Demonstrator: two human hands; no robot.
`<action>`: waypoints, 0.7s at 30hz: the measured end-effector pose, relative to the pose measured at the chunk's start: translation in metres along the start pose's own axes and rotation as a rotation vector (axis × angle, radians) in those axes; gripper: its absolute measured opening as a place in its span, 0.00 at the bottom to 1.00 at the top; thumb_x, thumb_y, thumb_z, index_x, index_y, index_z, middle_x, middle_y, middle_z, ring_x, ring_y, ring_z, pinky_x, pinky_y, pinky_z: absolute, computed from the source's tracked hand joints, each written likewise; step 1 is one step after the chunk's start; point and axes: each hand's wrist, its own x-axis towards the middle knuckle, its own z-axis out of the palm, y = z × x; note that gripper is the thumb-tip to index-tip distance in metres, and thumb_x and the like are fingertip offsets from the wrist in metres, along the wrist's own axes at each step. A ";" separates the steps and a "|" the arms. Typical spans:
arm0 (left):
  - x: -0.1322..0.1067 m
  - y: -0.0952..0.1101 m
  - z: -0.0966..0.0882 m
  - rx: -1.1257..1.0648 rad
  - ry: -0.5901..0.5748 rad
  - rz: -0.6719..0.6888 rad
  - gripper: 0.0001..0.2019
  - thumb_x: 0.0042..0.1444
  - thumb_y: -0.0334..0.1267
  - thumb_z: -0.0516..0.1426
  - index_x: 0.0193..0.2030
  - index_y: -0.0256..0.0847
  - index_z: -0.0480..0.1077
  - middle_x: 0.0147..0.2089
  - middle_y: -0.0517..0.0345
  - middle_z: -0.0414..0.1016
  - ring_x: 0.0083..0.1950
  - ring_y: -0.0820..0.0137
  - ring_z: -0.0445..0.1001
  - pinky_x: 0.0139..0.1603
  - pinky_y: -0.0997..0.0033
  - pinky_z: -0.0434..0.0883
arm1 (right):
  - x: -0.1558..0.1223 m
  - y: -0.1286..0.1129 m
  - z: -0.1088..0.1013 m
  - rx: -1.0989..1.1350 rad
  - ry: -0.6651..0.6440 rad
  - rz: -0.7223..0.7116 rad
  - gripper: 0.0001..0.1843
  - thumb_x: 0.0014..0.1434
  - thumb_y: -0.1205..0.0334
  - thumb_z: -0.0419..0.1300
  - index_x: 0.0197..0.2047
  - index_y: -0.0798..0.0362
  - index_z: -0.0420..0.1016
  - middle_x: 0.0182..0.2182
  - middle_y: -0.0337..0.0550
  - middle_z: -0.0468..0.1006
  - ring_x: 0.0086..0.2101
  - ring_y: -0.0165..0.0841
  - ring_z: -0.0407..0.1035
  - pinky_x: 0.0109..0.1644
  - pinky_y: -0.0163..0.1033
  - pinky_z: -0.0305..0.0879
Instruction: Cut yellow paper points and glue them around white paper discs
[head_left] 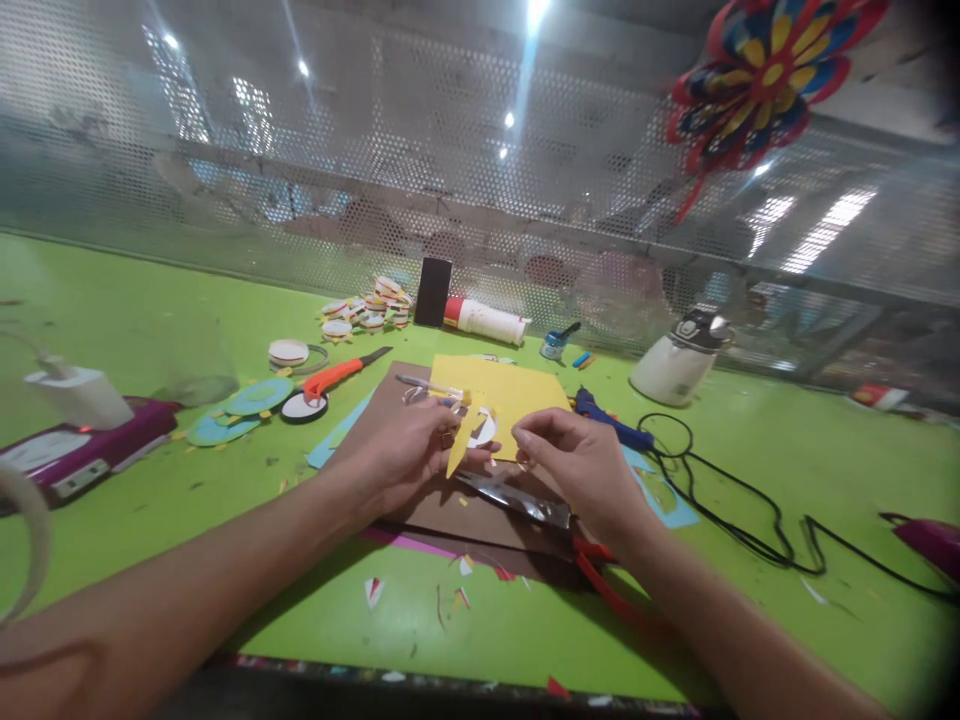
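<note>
My left hand pinches a yellow paper cutout with a pointed lower end. Against that cutout sits a curved white paper piece. My right hand is beside it, thumb and fingertips pressed together; whatever they hold, if anything, is too small to make out. Scissors with red handles lie below the hands, partly under the right one. Behind them a yellow sheet rests on brown cardboard. A pen-like stick shows just above my left fingers.
Orange-handled scissors and blue paper discs lie left, near a purple power strip. Decorated rounds, a phone and a jar stand behind. On the right are a blue glue gun, black cord and white spray bottle.
</note>
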 end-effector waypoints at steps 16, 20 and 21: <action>-0.003 -0.002 -0.003 0.113 -0.149 -0.020 0.08 0.56 0.25 0.54 0.42 0.31 0.70 0.44 0.43 0.77 0.38 0.67 0.79 0.40 0.69 0.78 | 0.002 0.009 0.007 0.475 -0.194 0.394 0.14 0.46 0.54 0.69 0.28 0.56 0.75 0.19 0.34 0.71 0.21 0.24 0.63 0.26 0.31 0.58; -0.006 -0.001 0.000 0.158 -0.140 -0.022 0.10 0.53 0.24 0.55 0.42 0.32 0.71 0.41 0.46 0.77 0.36 0.68 0.78 0.39 0.70 0.77 | 0.005 0.017 0.007 0.604 -0.205 0.391 0.14 0.45 0.56 0.71 0.29 0.57 0.74 0.22 0.37 0.73 0.24 0.25 0.65 0.29 0.33 0.62; -0.007 -0.002 0.001 0.179 -0.134 -0.029 0.11 0.52 0.24 0.56 0.42 0.33 0.71 0.38 0.48 0.77 0.34 0.69 0.78 0.36 0.70 0.76 | 0.005 0.018 0.008 0.615 -0.200 0.391 0.15 0.45 0.56 0.71 0.29 0.58 0.74 0.22 0.37 0.73 0.23 0.25 0.65 0.28 0.32 0.61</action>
